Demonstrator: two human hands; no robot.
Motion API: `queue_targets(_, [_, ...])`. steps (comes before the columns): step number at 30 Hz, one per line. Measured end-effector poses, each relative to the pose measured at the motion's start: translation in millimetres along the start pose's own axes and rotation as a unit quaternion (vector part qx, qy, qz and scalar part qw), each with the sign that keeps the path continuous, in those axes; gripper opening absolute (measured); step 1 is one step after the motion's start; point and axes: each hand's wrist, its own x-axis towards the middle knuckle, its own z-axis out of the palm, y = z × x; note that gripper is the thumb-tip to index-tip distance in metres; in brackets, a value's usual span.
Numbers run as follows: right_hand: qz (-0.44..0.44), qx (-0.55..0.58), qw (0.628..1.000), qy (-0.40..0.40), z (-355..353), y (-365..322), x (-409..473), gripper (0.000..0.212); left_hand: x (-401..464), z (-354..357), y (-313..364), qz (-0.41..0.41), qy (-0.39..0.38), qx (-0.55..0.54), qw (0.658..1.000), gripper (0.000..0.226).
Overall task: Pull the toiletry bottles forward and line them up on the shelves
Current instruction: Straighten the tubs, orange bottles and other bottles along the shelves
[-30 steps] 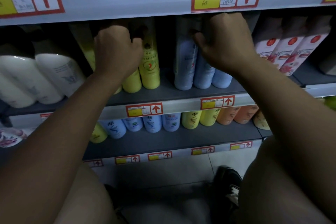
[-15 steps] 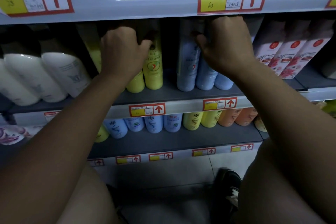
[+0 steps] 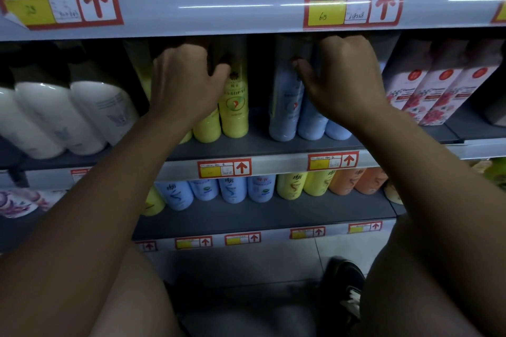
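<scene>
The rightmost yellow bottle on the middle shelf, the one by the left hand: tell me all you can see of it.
The yellow bottle is a tall, smooth cylinder, apparently plastic, with a printed label bearing a round green and red emblem. It stands upright on the grey shelf, rightmost of the yellow group and slightly forward of its neighbour. Its top is lost in shadow. The left hand touches its upper part with the thumb; a gap separates it from the blue bottles.

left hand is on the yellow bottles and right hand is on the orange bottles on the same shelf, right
Not quite. The head view shows the right hand on the pale blue bottles, not orange ones; the orange bottles sit one shelf lower. The left hand is on the yellow bottles, same shelf.
</scene>
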Motion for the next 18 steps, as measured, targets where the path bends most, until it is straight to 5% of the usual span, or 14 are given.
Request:
queue_targets(5, [-0.056, 0.03, 0.997, 0.038, -4.5, -14.1, -8.3, 0.026, -11.3, -10.2, -16.2, 0.06, 0.029, 0.005, 0.998, 0.042])
queue_targets(9, [-0.116, 0.07, 0.991, 0.011, -2.3, -29.6, -14.0, 0.038, -20.6, -19.5, -36.9, 0.11, 0.041, 0.034, 0.993, 0.027])
queue_targets(18, [-0.193, 0.146, 0.97, -0.034, 20.9, -69.5, -18.1, 0.034, -36.5, -48.8, -82.3, 0.107, 0.081, 0.08, 0.988, 0.028])
